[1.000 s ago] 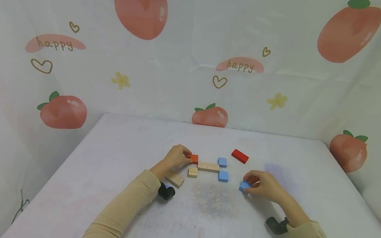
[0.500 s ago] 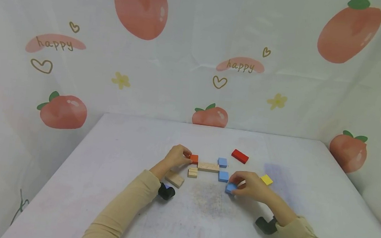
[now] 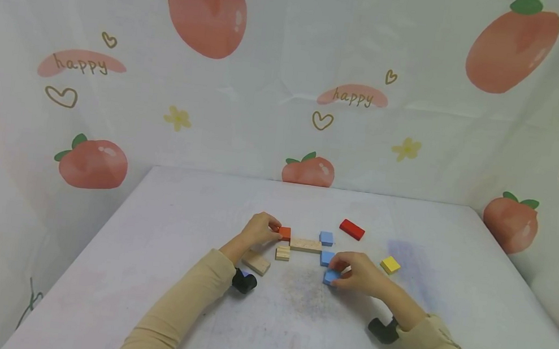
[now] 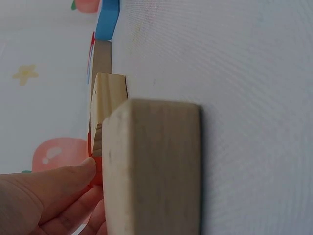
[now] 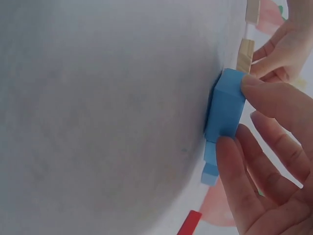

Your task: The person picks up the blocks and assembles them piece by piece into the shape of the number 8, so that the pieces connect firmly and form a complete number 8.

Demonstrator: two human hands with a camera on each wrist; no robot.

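Note:
My left hand (image 3: 259,229) holds an orange-red block (image 3: 286,234) at the left end of a long plain wooden block (image 3: 305,245); the left wrist view shows the thumb on the orange-red block's side. A blue block (image 5: 225,105) is pinched between thumb and fingers of my right hand (image 3: 362,275), low at the table. Just behind it lies a second blue block (image 3: 327,258), partly covered by the fingers. One more blue block (image 3: 326,238) sits by the wooden block's far right corner. Near its front left corner is a small grooved wooden block (image 3: 282,253).
A loose wooden block (image 3: 256,262) lies beside my left wrist, with a bluish piece partly hidden behind the black wrist camera (image 3: 245,282). Farther back is a red block (image 3: 352,229). To the right of my right hand rests a yellow block (image 3: 390,265).
My right hand has slid left with the blue block, up close to the other blue blocks. This uncovered the yellow block. The left hand has stayed still on the orange-red block.

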